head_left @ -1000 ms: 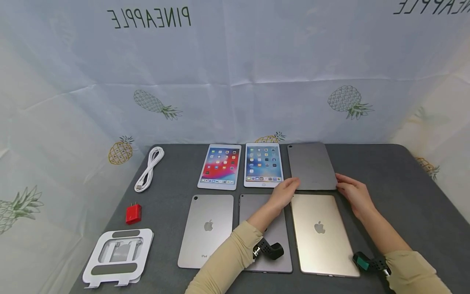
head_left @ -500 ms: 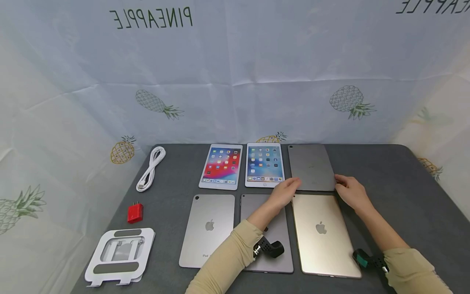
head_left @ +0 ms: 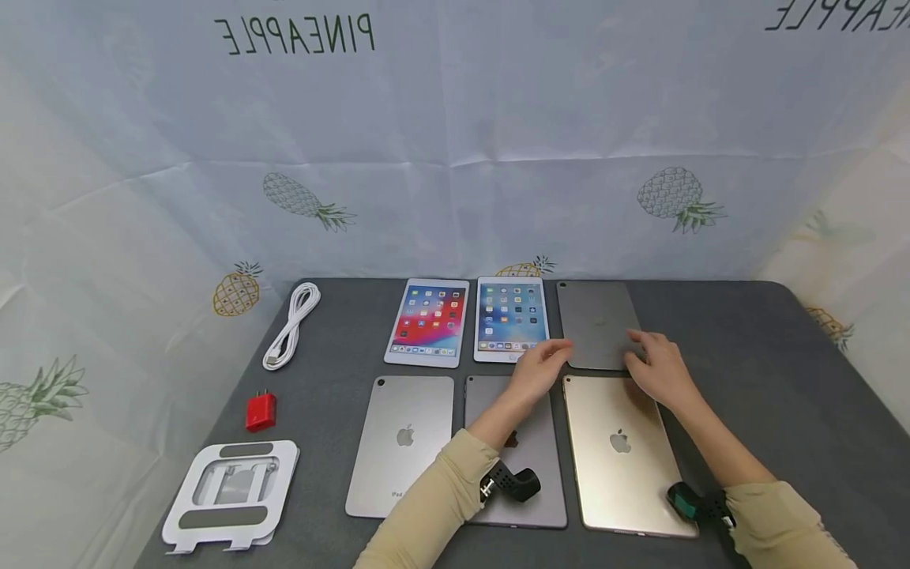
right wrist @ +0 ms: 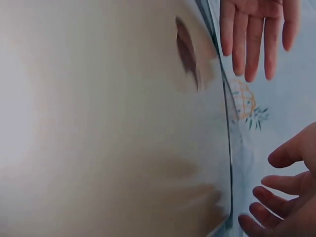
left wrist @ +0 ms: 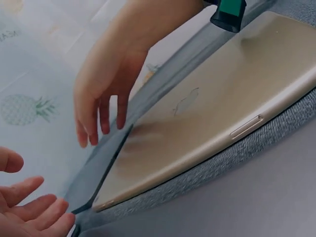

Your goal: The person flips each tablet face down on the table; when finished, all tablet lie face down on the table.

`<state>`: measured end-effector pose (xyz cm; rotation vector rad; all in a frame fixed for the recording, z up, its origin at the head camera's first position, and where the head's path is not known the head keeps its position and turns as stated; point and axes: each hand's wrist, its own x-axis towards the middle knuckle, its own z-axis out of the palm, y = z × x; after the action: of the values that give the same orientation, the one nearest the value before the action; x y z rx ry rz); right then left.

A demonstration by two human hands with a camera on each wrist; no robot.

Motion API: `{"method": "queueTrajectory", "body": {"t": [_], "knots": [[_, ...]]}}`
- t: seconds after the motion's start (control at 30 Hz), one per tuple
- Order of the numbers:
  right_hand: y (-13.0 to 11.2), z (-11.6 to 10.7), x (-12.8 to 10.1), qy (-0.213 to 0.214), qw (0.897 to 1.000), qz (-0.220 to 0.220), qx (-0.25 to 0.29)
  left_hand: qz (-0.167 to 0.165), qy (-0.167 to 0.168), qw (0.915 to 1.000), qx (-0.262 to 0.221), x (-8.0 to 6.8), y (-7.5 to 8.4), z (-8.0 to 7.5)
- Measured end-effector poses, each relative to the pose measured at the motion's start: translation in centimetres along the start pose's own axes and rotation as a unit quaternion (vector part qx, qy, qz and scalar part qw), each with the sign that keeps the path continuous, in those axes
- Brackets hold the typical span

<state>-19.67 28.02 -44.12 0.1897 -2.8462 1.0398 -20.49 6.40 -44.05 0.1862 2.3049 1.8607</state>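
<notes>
Worktop, left edge: your white folding stand (head_left: 222, 517) at the front, red charger (head_left: 261, 412) behind, white cable (head_left: 292, 324) toward the back-left corner. Then silver iPad (head_left: 401, 466), front edge; lit white iPad (head_left: 430, 322) behind. Next, gray iPad (head_left: 543, 450), second lit iPad (head_left: 512, 312) behind. Your left hand (head_left: 535, 370), fingers loosely extended, holds nothing beside the dark gray tablet (head_left: 597, 320) near the back edge; gold iPad (head_left: 622, 474) in front. Your right hand (head_left: 661, 369), relaxed, grips nothing at the tablet's right side; contact unclear.
</notes>
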Motion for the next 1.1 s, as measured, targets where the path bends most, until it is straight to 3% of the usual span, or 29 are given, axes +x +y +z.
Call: {"method": "queueTrajectory", "body": {"t": [0.27,0.57,0.73,0.93,1.1], "knots": [[-2.9,1.5,0.6,-0.017,0.999,0.007,0.051,-0.002,0.028,0.9981,-0.055,0.0,-0.2,-2.6],[-5.4,3.5,1.5,-0.038,0.992,0.019,0.115,-0.009,0.069,0.9956,-0.062,0.0,-1.1,-5.4],[-6.3,4.5,1.9,-0.069,0.986,0.043,0.146,-0.018,0.087,0.9948,-0.05,-0.2,-1.4,-6.8],[-7.2,5.4,2.1,-0.099,0.975,0.057,0.191,-0.052,0.119,0.9905,-0.046,-0.7,-1.5,-8.2],[-7.5,6.0,2.0,-0.129,0.962,0.071,0.23,-0.073,0.109,0.9894,-0.062,-0.7,-1.8,-9.0]]}}
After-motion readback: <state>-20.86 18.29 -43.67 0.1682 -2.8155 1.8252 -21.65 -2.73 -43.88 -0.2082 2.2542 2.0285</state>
